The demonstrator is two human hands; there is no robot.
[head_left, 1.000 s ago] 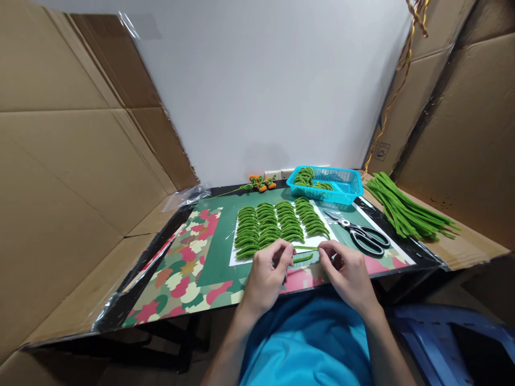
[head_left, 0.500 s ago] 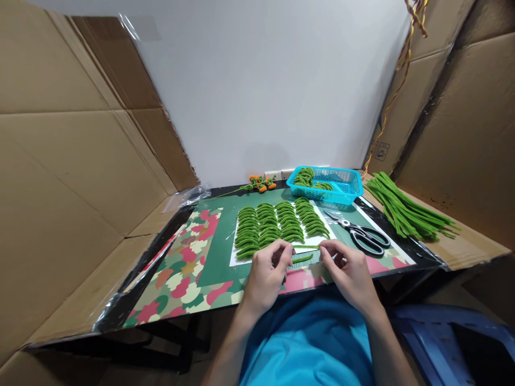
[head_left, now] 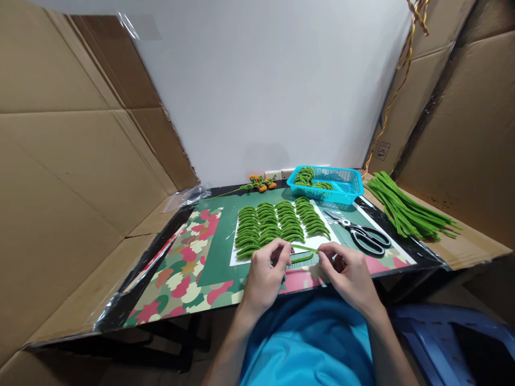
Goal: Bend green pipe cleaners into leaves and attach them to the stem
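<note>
Between my two hands stretches a short green pipe cleaner (head_left: 304,248), its ends pinched in the fingertips. My left hand (head_left: 269,268) is closed on one end, and my right hand (head_left: 346,268) closes on the other. Just below it, another short green piece (head_left: 301,258) lies on the mat beside my left fingers. Beyond the hands, a white sheet (head_left: 317,244) carries several columns of curved green pieces (head_left: 269,222). Black-handled scissors (head_left: 364,236) rest to the right of the sheet, blades pointing away to the left.
A blue plastic basket (head_left: 350,187) with curved green pieces stands at the back. To the right lies a bundle of long green pipe cleaners (head_left: 406,209). An orange-flowered stem (head_left: 263,183) is near the wall. Cardboard panels (head_left: 80,161) rise at both sides.
The pipe cleaner between my fingers has gone from nearly straight to slightly bowed, sloping down to the right. My right hand has shifted slightly left.
</note>
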